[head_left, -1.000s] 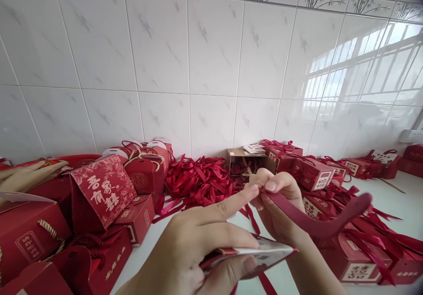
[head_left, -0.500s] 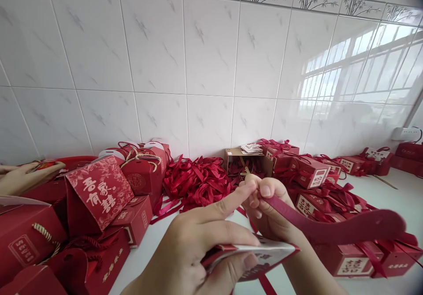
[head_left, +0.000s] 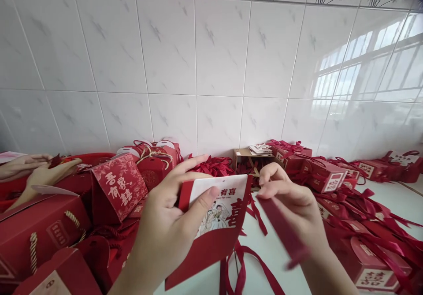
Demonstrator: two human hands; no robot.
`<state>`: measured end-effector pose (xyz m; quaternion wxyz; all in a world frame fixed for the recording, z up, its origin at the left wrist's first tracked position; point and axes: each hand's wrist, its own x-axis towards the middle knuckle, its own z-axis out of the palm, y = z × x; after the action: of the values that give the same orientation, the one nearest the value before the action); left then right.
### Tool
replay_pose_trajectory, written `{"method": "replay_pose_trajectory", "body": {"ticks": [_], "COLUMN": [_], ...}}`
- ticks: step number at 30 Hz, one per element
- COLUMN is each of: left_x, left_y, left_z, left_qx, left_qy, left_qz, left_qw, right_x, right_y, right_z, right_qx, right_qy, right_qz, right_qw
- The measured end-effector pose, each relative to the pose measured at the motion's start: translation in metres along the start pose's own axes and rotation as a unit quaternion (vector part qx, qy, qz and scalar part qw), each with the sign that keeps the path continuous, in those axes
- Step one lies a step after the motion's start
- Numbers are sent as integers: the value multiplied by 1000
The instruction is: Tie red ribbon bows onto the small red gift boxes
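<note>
Above the near middle of the tabletop (head_left: 261, 233), a printed red card (head_left: 206, 251) is held tilted by the left hand (head_left: 180, 211). The hand is clamped on the card's left part, with the thumb laid across the white illustrated panel and fingers behind. Just to the right, a dark red ribbon (head_left: 279, 226) is pinched at its upper end by the right hand (head_left: 264, 191), whose thumb and fingertip are brought together on it; its lower end is blurred. The ribbon and the card are kept slightly apart.

Below the card, loops of loose ribbon (head_left: 223, 277) are spread on the tabletop. Beyond the hands, a ribbon pile (head_left: 216, 167) is partly hidden by the left hand's fingers, and beside it a cardboard box (head_left: 243, 154) is topped with white cards (head_left: 260, 148). To the right, bow-tied red boxes (head_left: 366, 251) are stacked from near to far. On the left, a box with gold rope handles (head_left: 42, 229) is set near a slanted box with white characters (head_left: 119, 184). At the far left, a co-worker's hands (head_left: 42, 177) are seen beside a red tub (head_left: 99, 158). Behind everything, a tiled wall (head_left: 172, 52) is seen.
</note>
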<state>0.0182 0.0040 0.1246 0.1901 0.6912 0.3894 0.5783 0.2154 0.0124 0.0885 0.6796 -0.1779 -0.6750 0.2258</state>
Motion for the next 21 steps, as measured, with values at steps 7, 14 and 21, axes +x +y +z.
{"method": "replay_pose_trajectory", "body": {"ticks": [7,14,21], "left_x": [-4,-4,0], "left_y": [-6,-2,3], "left_z": [12,14,16], "left_qx": [71,75,73], "left_qy": [21,34,42], "left_qz": [153,216,233], "left_qw": [985,973,969], "right_x": [-5,-8,-7], "right_y": [-4,-4,-7], "right_z": [17,16,18], "right_qx": [-217,-237,-163], "right_qy": [18,2,-20], "right_qz": [-127,-139,-87], "right_qw": [968,962,983]}}
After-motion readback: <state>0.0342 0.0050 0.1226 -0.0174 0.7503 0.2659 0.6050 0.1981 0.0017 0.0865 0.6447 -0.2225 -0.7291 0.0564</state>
